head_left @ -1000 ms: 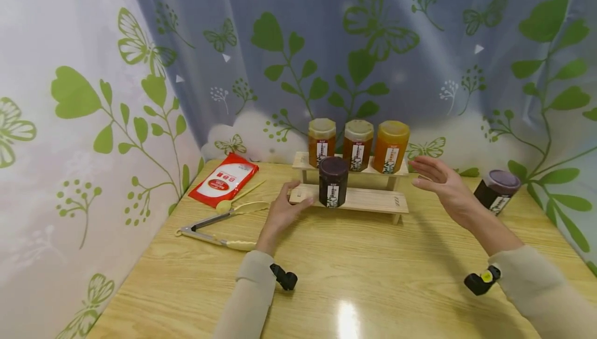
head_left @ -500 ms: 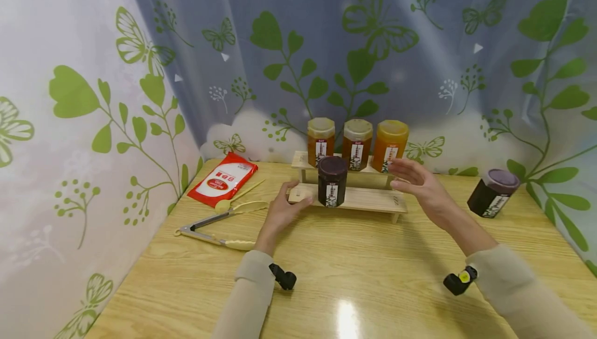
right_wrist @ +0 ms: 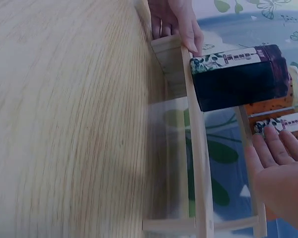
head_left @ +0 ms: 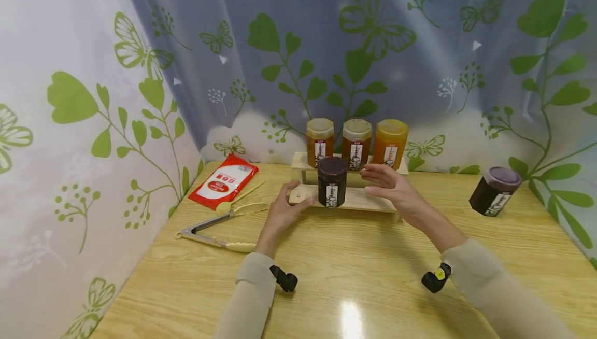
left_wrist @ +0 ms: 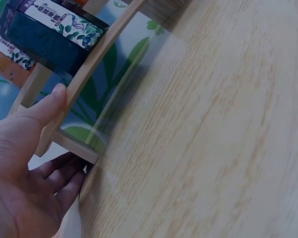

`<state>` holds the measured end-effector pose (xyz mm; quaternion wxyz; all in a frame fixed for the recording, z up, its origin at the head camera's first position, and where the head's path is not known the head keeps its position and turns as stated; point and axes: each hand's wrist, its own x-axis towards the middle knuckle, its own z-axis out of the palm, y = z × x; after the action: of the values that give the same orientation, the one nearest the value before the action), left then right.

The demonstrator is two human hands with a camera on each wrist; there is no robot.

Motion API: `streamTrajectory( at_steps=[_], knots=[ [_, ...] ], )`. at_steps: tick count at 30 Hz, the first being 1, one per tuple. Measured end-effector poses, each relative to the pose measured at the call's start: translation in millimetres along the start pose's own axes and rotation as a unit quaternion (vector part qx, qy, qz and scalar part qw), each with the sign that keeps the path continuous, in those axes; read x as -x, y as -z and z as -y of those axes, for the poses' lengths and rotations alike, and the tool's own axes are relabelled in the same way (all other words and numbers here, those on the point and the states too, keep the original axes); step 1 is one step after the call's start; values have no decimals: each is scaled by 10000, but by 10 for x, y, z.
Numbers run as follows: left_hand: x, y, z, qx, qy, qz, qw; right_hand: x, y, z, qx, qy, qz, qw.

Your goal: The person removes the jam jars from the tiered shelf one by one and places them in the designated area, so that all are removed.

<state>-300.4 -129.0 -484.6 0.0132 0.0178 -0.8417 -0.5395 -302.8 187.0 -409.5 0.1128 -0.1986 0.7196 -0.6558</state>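
A two-step wooden display stand [head_left: 373, 200] stands on the table. My left hand [head_left: 282, 218] grips the left end of its lower step. In the left wrist view the thumb [left_wrist: 53, 101] lies on the step's front edge, the other fingers by the end leg. On that step a dark purple jam jar [head_left: 332, 183] stands upright, left of the middle. My right hand [head_left: 396, 196], fingers extended, hovers over the step's right part, a short gap from this jar. Two amber jars [head_left: 320, 144] and one orange jar [head_left: 391, 142] stand on the upper step behind.
Another dark jar [head_left: 495, 191] stands on the table at the right. To the left lie a red and white packet [head_left: 224, 181], a thin yellow stick-like utensil [head_left: 249, 189] and spread tongs [head_left: 210, 230]. A patterned curtain [head_left: 280, 69] hangs close behind the stand.
My right hand has moved left from beside the stand's right end to over the lower step, towards the dark jar. The left hand and the jars have stayed put.
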Motion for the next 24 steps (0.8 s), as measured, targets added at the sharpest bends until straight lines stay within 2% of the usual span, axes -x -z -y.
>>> streamTrajectory(
  at_steps=[7,15,24],
  knots=[
    [-11,-12,-5,-5,-51,-35,10000,-101,-119,-24,-93,60,109,9999],
    [-25,-19,-25,-27,-105,-40,9999,-239,-225,-54,-245,40,-4,9997],
    [4,-15,-20,32,-15,-77,10000,-353,-429,-142,-61,-220,-97,9997]
  ],
)
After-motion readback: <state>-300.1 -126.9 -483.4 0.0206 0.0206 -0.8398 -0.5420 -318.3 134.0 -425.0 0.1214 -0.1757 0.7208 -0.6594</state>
